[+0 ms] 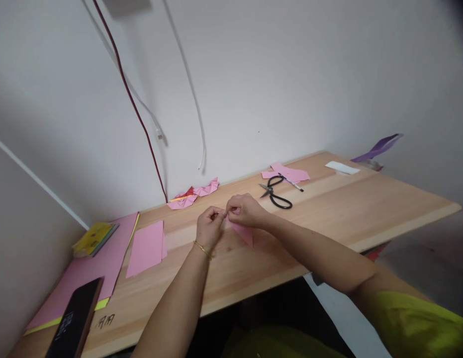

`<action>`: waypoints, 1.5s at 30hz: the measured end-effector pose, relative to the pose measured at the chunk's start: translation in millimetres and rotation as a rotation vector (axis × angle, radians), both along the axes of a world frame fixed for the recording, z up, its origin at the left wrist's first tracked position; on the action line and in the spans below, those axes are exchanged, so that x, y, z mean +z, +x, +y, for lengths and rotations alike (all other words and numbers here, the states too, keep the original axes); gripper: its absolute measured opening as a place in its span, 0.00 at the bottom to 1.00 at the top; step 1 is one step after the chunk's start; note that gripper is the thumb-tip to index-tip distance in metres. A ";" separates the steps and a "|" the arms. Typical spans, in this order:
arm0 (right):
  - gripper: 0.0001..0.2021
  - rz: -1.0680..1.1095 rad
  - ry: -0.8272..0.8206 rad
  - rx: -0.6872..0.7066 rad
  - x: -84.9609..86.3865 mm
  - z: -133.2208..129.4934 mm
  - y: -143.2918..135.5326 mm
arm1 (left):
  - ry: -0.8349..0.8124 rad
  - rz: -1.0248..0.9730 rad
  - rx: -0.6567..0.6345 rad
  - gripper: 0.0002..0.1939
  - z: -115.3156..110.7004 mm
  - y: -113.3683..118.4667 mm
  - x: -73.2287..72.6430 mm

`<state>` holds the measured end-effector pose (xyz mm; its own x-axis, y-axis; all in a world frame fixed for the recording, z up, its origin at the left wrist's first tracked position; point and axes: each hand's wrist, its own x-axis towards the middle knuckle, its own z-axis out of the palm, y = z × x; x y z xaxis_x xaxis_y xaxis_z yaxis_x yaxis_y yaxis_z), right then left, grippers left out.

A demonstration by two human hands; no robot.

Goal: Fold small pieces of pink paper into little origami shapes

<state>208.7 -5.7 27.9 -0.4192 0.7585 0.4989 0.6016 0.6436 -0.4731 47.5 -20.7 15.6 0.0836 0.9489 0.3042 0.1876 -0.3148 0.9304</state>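
Note:
Both hands meet over the middle of the wooden table [313, 219], pinching one small piece of pink paper [243, 232]. My left hand [211, 224] has its thumb and fingers closed on the paper's left end. On the right side of it, my right hand [245, 211] is closed too, its fingertips touching those of the left. A pointed flap of the paper hangs out below my right hand; the rest is hidden by the fingers. Right of the hands, black-handled scissors [276, 191] lie with their blades apart.
Pink sheets [145, 248] and a larger pink sheet [100, 266] lie left, with a yellow pack [94, 238] and a phone [75, 318]. Folded pink paper [207, 188] sits by the wall. Behind the scissors are a pen [294, 184], pink scraps [296, 174] and a white strip [342, 167].

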 end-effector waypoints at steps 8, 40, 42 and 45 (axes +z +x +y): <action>0.04 0.070 -0.107 -0.012 -0.8 6.1 16.7 | -0.156 -0.147 0.048 0.11 9.2 -14.6 0.2; 0.13 0.549 -0.560 0.125 -8.0 3.1 4.8 | -0.450 -0.503 -0.187 0.20 3.4 -2.3 -10.7; 0.13 0.546 -0.552 0.129 -10.0 4.1 4.9 | -0.456 -0.506 -0.197 0.19 3.4 -3.5 -10.7; 0.13 0.608 -0.516 0.091 -12.0 5.7 5.3 | -0.467 -0.447 -0.232 0.16 2.7 -4.8 -9.7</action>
<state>214.0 0.0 15.9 -0.2580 0.9316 0.2559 0.0984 0.2888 -0.9523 42.7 -18.1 5.9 0.2626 0.9616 -0.0799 -0.2700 0.1527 0.9507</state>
